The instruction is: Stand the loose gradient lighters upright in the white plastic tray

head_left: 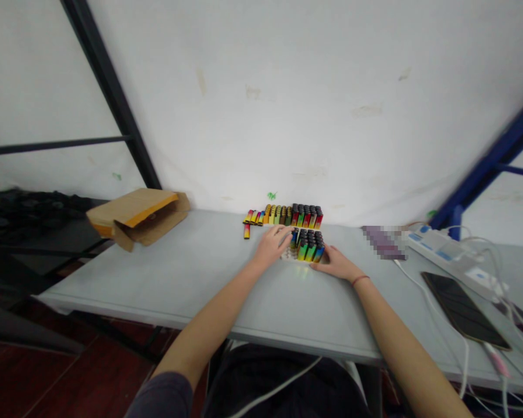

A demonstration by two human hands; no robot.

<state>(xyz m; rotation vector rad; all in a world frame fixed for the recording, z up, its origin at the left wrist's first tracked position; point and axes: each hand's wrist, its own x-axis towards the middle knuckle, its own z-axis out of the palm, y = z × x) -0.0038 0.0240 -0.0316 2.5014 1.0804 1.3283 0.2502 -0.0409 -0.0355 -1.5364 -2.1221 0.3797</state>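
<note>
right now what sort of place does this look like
Probably a small makeshift packing or work room: rows of multicoloured disposable lighters on a plain grey table, an open cardboard box, and a power strip with trailing cables.

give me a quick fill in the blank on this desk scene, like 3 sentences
The red string bracelet is on the person's ____ wrist. The left hand and right hand flank a block of upright disposable lighters with ____ tops. The open cardboard box sits at the ____ end of the grey table.

right, black, left
</note>
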